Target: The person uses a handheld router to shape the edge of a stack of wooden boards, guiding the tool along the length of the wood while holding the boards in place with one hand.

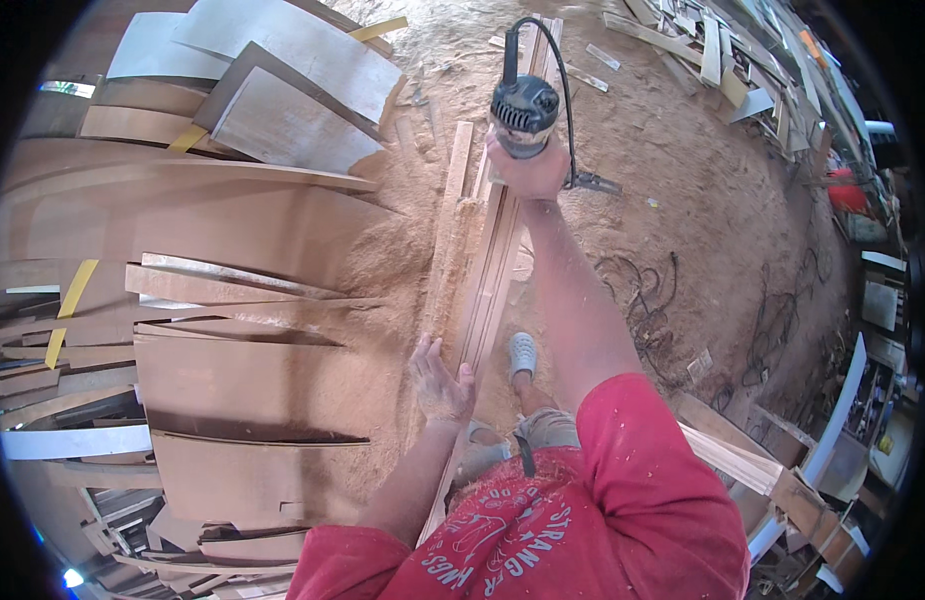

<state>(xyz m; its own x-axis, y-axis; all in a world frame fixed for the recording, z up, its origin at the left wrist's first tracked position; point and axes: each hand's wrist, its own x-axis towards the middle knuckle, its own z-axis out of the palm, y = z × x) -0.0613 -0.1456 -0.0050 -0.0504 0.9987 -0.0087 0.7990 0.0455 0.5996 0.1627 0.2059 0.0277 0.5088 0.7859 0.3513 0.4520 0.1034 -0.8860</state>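
My right hand (532, 172) is wrapped round the body of a dark, dusty handheld power tool (525, 104), which looks like a trim router. The tool stands upright over a long, narrow wooden strip (490, 262) with grooves along its length. Its base and bit are hidden by my hand. From its top a black cord (564, 75) loops over to the right. Much nearer to me, my left hand (443, 385) rests at the strip's left side, fingers stretched and thumb apart. Sawdust (466, 230) is heaped along the strip beside another long piece of wood (456, 175).
Stacked brown boards (232, 375) fill the left side, with pale sheets (282, 125) farther back. A scrap wood pile (712, 55) lies far right. Black cables (642, 290) tangle on the sawdust-covered floor (672, 210). Long mouldings (732, 455) extend beside my right side.
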